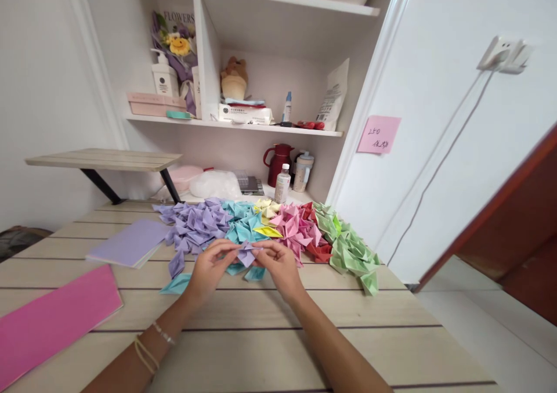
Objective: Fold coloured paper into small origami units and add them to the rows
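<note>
A small purple origami piece [246, 255] is held up between my two hands, just above the table. My left hand [213, 263] pinches its left side with thumb and fingertips. On its right side, the fingers of my right hand [277, 263] are closed in the same way. Right behind the hands lies a row of folded paper pieces in colour groups: purple [198, 224], blue [245, 222], yellow [267, 208], pink [296, 227], red [321, 252] and green [353, 251]. One blue folded piece [175, 284] rests beside my left wrist.
A stack of purple paper [130, 241] and a bright pink paper stack [56, 326] lie on the left of the slatted table [243, 352]. Behind stand a small raised shelf [104, 158], a bottle [282, 184], a red jug [278, 163] and a tumbler [303, 172].
</note>
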The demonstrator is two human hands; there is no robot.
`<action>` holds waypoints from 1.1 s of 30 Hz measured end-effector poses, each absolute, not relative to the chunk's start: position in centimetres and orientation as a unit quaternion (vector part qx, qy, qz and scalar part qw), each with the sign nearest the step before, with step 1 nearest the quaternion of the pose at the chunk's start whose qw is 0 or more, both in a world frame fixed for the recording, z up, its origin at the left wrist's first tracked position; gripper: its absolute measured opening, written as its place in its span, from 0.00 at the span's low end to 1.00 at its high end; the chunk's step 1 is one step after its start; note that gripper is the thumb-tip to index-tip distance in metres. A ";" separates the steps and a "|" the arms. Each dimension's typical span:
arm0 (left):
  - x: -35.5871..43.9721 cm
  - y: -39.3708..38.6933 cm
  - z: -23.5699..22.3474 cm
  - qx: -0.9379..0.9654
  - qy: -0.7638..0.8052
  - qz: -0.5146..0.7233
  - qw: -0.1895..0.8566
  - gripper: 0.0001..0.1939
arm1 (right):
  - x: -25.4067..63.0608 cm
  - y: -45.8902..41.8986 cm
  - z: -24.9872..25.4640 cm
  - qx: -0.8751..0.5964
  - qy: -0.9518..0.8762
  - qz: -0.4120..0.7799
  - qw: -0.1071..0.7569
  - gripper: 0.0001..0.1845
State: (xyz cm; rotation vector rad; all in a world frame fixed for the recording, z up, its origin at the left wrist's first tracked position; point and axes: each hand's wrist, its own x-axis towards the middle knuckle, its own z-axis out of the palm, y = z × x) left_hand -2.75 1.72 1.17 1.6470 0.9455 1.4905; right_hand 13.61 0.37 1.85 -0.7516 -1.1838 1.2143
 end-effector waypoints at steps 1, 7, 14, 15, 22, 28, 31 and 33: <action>-2.8 1.8 1.2 0.607 0.372 0.568 0.412 0.10 | 13.7 0.4 2.0 -0.322 -0.516 0.526 0.595 0.17; -2.9 1.6 1.6 0.522 0.385 0.535 0.541 0.12 | 14.5 0.4 2.3 -0.370 -0.598 0.430 0.566 0.13; -2.7 1.4 1.7 0.593 0.387 0.561 0.429 0.07 | 14.2 0.7 1.4 -0.365 -0.608 0.418 0.568 0.14; -2.8 1.4 1.7 0.595 0.395 0.559 0.421 0.07 | 14.2 0.7 1.4 -0.363 -0.625 0.410 0.557 0.14; -3.1 1.3 2.0 0.628 0.372 0.515 0.450 0.13 | 15.0 0.5 2.1 -0.375 -0.746 0.241 0.495 0.15; -2.9 1.4 1.3 0.620 0.422 0.483 0.451 0.14 | 14.8 0.2 2.1 -0.379 -0.773 0.125 0.494 0.08; -3.0 1.6 1.1 0.590 0.399 0.494 0.498 0.16 | 14.3 0.3 1.6 -0.381 -0.750 0.157 0.517 0.10; -3.0 1.8 1.1 0.586 0.393 0.494 0.509 0.18 | 14.2 0.4 1.4 -0.385 -0.723 0.208 0.535 0.13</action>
